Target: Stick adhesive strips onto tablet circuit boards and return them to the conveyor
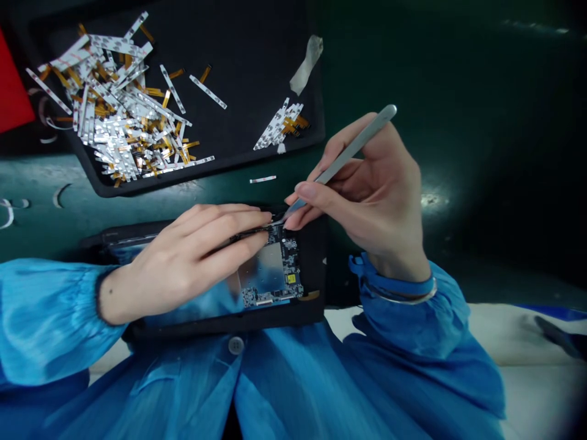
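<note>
A flat electronic device, a tablet by its look, lies open in front of me, its circuit board and a silvery metal plate exposed. My left hand rests over it from the left, its fingertips close together about a thin dark strip at the board's upper edge. Metal tweezers are pinched in my right hand, slanting down to the left. Their tips reach the board's upper edge, right beside my left fingertips. What the tips touch is too small to make out.
Beyond the device stands a black tray with a heap of white strips with orange flex tails. A neater small stack and a piece of tape lie at its right. One white strip is on the green table.
</note>
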`<state>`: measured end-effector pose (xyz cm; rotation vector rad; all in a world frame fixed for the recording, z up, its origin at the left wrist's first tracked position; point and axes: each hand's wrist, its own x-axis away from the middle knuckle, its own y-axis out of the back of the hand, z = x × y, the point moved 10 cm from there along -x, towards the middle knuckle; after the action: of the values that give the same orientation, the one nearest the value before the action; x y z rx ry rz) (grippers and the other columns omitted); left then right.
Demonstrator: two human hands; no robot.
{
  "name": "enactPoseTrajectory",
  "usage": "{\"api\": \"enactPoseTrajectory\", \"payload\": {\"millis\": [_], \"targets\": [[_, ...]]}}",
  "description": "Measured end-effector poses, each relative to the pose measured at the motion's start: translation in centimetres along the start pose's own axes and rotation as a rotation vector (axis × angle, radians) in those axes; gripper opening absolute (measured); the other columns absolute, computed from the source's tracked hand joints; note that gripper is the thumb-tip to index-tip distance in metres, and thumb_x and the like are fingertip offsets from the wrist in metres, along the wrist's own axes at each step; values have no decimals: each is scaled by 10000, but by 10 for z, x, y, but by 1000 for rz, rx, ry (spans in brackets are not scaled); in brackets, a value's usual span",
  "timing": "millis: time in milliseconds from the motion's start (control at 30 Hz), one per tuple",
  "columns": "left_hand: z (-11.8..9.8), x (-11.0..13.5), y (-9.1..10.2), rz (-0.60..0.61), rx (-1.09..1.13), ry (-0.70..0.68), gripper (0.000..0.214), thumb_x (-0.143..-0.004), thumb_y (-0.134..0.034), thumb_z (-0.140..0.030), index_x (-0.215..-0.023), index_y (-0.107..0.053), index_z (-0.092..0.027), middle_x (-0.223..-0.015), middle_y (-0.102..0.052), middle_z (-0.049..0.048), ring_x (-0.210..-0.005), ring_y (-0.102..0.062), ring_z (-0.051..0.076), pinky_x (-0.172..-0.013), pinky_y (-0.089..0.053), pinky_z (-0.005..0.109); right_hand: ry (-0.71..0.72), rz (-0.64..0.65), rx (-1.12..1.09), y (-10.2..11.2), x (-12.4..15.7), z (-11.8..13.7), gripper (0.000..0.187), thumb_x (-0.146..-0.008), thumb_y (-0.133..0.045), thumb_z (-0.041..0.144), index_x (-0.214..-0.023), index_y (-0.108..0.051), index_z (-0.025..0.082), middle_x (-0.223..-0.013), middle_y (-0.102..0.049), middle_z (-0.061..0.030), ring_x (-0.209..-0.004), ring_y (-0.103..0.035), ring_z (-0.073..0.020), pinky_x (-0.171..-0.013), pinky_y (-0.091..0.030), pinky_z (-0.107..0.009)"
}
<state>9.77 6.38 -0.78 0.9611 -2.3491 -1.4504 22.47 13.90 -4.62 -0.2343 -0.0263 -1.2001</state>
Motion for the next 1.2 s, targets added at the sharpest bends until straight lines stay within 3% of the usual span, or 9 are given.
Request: {"api": "enactPoseTrajectory", "payload": {"millis": [233,500,733,1200], "targets": [[0,-1,1,-8,-20,20,288,-1023,-536,-185,-1305,-580,-151,-1407,-624,148,-1320,-597,262,-1044,-551,391,13,0,-10,-1,1,0,320,-856,-805,238,-921,-492,225,-714,-685,76,-598,-729,-116,-563,-659,-231],[1,0,2,-16,-25,10,275,-1032,-511,-185,-1292,-584,-133,-1380,-638,155,-1297,-609,260,-1029,-550,383,-39,-12,-1,1,3,-6,369,-825,-842,312,-920,-490,259,-725,-701,62,-613,-730,-146,-557,-653,-273],[-3,-1,1,-34,-14,-23,280,-1023,-521,-166,-1285,-584,-89,-1374,-629,182,-1285,-608,290,-990,-551,399,10,-16,-9,-1,3,-2,345,-848,-815,239,-917,-477,244,-724,-698,70,-600,-731,-126,-554,-648,-235],[3,0,0,-21,10,27,293,-1037,-495,-199,-1319,-574,-213,-1420,-623,102,-1310,-607,240,-1037,-546,365,46,-13,35,-1,5,-1,311,-879,-770,188,-926,-468,244,-727,-700,86,-617,-732,-113,-569,-659,-223]]}}
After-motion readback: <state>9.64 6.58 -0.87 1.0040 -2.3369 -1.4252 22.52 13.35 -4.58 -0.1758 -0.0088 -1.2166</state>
